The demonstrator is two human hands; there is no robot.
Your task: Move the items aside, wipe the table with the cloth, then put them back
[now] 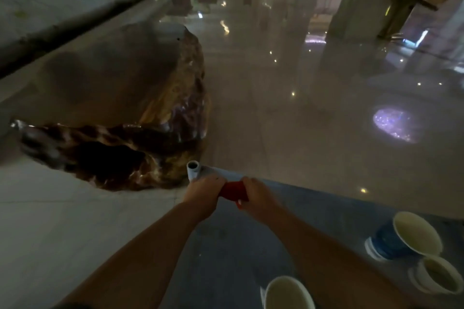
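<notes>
A red cloth (232, 190) is bunched between both hands over the far left corner of the grey table (313, 213). My left hand (204, 189) grips its left end and my right hand (256, 195) grips its right end. A small white cylinder with a dark opening (193, 169) stands at the table corner, just beyond my left hand. A blue paper cup (404, 236) lies tilted at the right. A white cup (437, 275) sits below it, and another white cup (286, 293) stands at the near edge.
A large polished wooden root-shaped block (130, 118) lies on the glossy tiled floor (301, 108) to the left of the table. Pillars and dark furniture stand far back in the hall.
</notes>
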